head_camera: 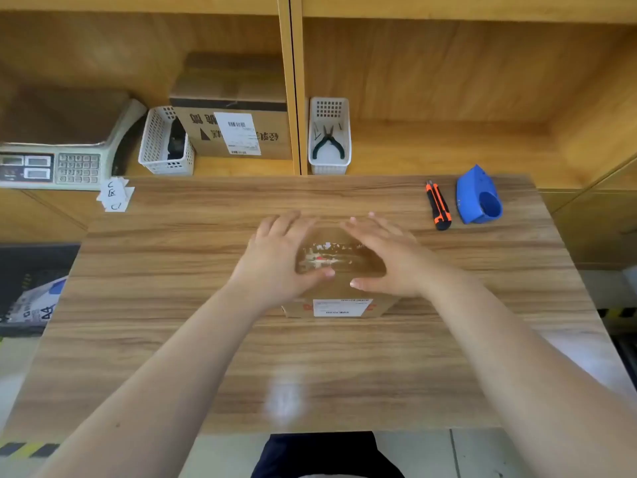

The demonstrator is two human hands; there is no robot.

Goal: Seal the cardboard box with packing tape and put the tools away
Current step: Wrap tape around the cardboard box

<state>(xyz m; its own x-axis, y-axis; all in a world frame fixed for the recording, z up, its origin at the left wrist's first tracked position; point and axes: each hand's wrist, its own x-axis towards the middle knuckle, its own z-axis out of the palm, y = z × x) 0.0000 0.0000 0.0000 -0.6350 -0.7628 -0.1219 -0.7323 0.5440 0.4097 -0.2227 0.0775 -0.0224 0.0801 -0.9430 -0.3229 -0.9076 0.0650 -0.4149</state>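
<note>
A small cardboard box point(339, 288) with a white label on its near side sits in the middle of the wooden table point(172, 305). Shiny tape covers its top. My left hand point(275, 257) lies flat on the left part of the box top, fingers spread. My right hand point(386, 257) lies flat on the right part, thumb toward the left hand. Neither hand holds anything. An orange and black utility knife point(438, 210) and a blue tape dispenser point(477, 196) rest at the table's far right.
Behind the table, shelves hold a white basket point(329, 167) with pliers point(328, 143), a second white basket point(162, 146), a larger labelled cardboard box point(234, 125) and a scale point(51, 157). Paper slips point(115, 194) lie at the table's far left corner.
</note>
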